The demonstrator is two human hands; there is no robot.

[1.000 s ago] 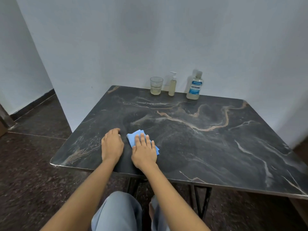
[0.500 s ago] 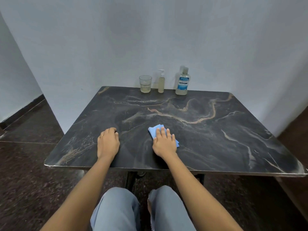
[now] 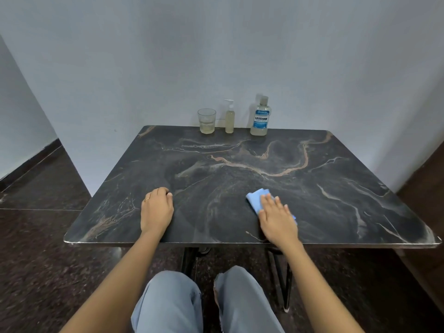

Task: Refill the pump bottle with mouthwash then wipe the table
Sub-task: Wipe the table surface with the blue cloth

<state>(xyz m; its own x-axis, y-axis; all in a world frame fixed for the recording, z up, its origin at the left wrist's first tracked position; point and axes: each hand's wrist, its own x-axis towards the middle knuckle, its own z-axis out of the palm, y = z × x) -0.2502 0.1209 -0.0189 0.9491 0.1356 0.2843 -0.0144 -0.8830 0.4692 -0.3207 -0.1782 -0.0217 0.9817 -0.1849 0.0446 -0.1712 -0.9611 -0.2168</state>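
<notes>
A folded blue cloth lies on the dark marble table, near its front edge. My right hand presses flat on the cloth with straight fingers. My left hand rests on the tabletop to the left, fingers curled under, holding nothing. At the back edge against the wall stand a small pump bottle with pale yellow liquid and a mouthwash bottle with a blue label, its cap on.
A drinking glass with a little pale liquid stands left of the pump bottle. White walls close the back and left. Dark floor surrounds the table. My knees in light jeans are under the front edge.
My right hand has slid the blue cloth to the right along the front of the table. My left hand has stayed in place.
</notes>
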